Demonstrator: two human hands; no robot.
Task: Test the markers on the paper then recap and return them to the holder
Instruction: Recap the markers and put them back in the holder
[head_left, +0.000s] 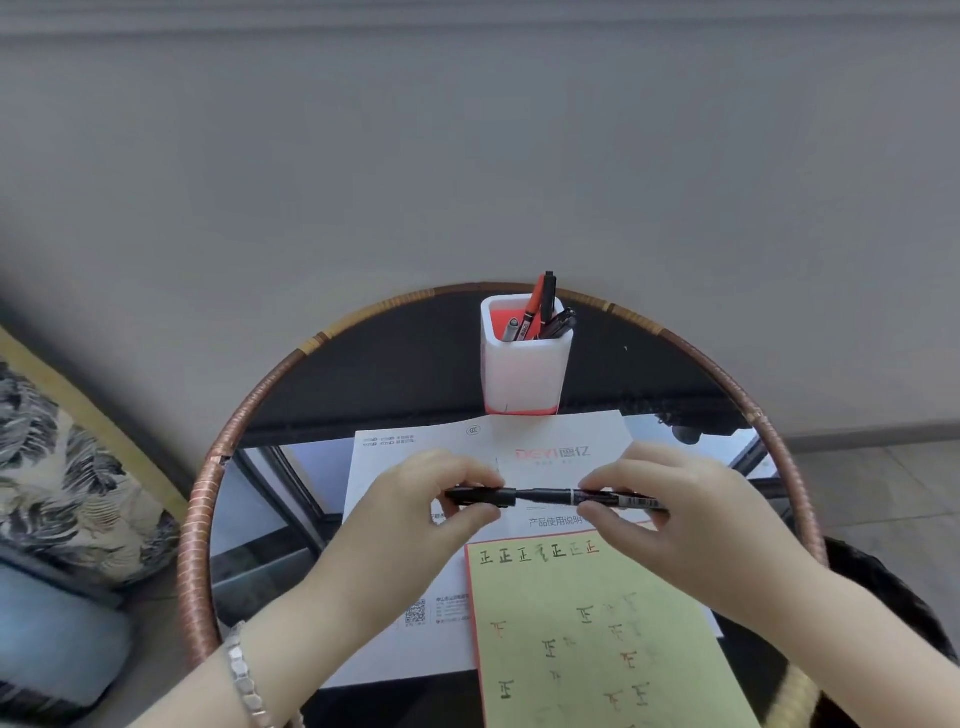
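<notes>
**Black marker held level between both grips over the paper**

Black marker (545, 495) lies crosswise in the air, above the white printed sheet (545, 441) and just beyond the top edge of the green paper (597, 639). The left grip (415, 499) pinches the cap (480, 496) between curled fingers and thumb. The right grip (691, 509) pinches the barrel the same way. The cap's mouth meets the marker's narrow neck; whether it is fully seated cannot be told. The green paper carries rows of hand-drawn characters in black, red, orange and green ink, and it overlaps the white sheet. Both papers lie on the round glass surface (197, 519) with its wound copper-coloured rim. At the far edge stands the white holder (524, 364) with a red base, touching the sheet's far edge, with several other markers (540, 306) upright inside. A metal bracelet (244, 680) circles the left wrist. A leaf-patterned cushion (62, 493) sits to the left.
</notes>
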